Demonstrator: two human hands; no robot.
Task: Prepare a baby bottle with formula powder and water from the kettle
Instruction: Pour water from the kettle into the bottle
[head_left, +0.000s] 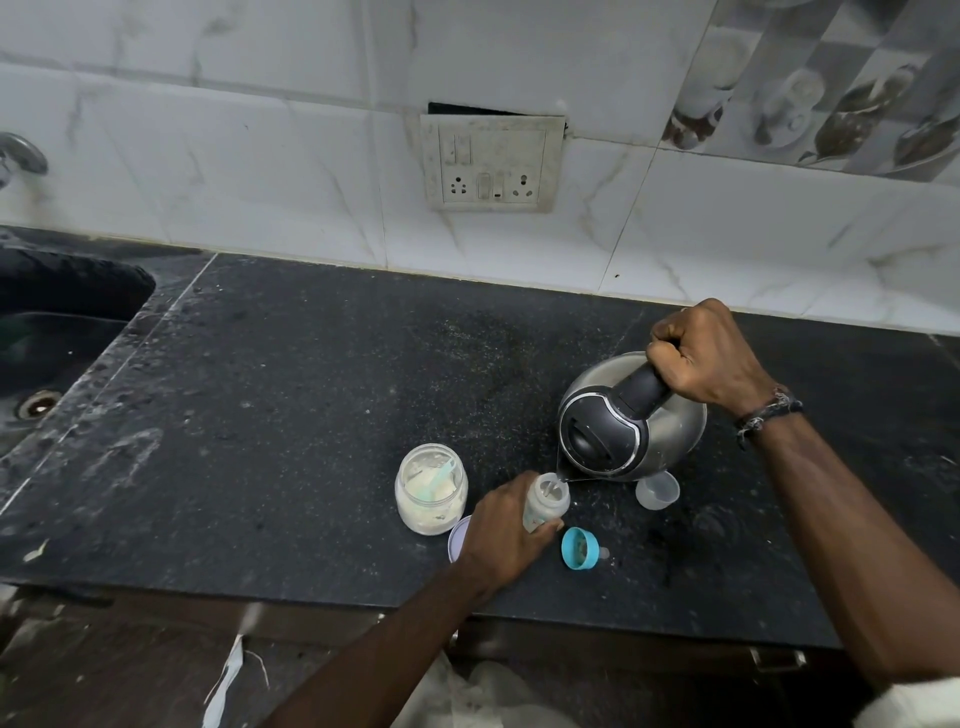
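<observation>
Stage: the water pour was under way, judging by the kettle (631, 415) tipped forward with its spout directly over the open neck of the baby bottle (546, 501).
Done so far: the bottle's teat ring (581, 547) was off and lay on its side on the counter (311, 415), just beside the bottle toward the front edge; the powder jar (430, 488) stood open with a scoop (435, 480) inside it.
Powder step: whether formula was already in the bottle could not be told, since its inside was too small and blurred to read.
Left to do: probably finishing the pour, setting the kettle down, fitting the teat ring back on and mixing.
Left hand (501, 535): fingers wrapped around the bottle's body, steadying it on the counter.
Right hand (701, 358): fist closed tight around the kettle's black handle, holding the kettle tilted above the counter.
Bottle position: near the front edge of the counter, right of its middle, between the powder jar and a clear cap (657, 489).
Bottle look: small, translucent, pale, upright or nearly so, neck uncovered.
Jar lid (457, 538): pale lilac, flat on the counter by the front edge, partly hidden under the left hand.
Kettle look: rounded steel body, dark lid and handle.
</observation>
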